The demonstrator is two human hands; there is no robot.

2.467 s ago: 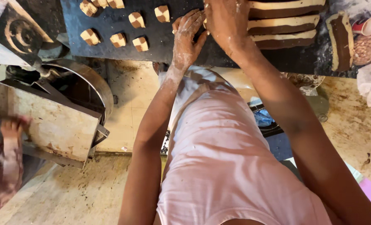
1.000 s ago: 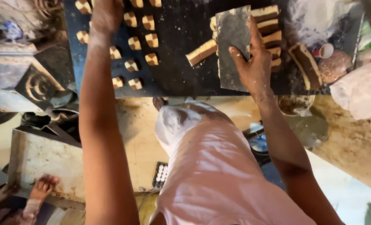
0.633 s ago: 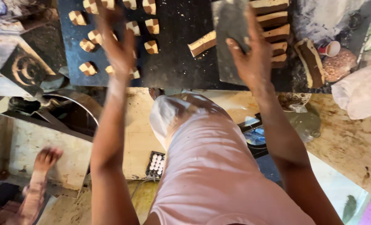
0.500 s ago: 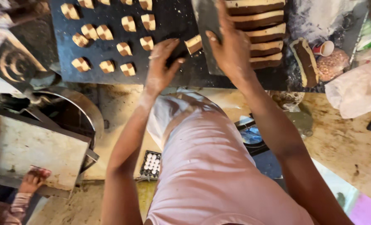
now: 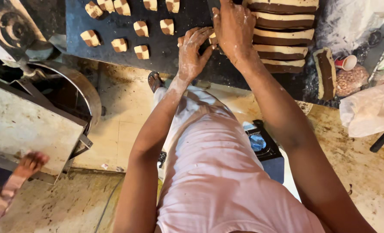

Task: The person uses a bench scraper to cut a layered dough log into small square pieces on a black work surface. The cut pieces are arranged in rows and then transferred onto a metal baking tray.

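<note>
left hand (image 5: 193,52) fingers curled, pinching a cut dough piece (image 5: 212,39) at the tray (image 5: 179,60) front | right hand (image 5: 233,26) bent, pressing beside it, hold unclear | striped logs (image 5: 280,41) right of hands | checkered pieces (image 5: 141,28) left on tray
</note>
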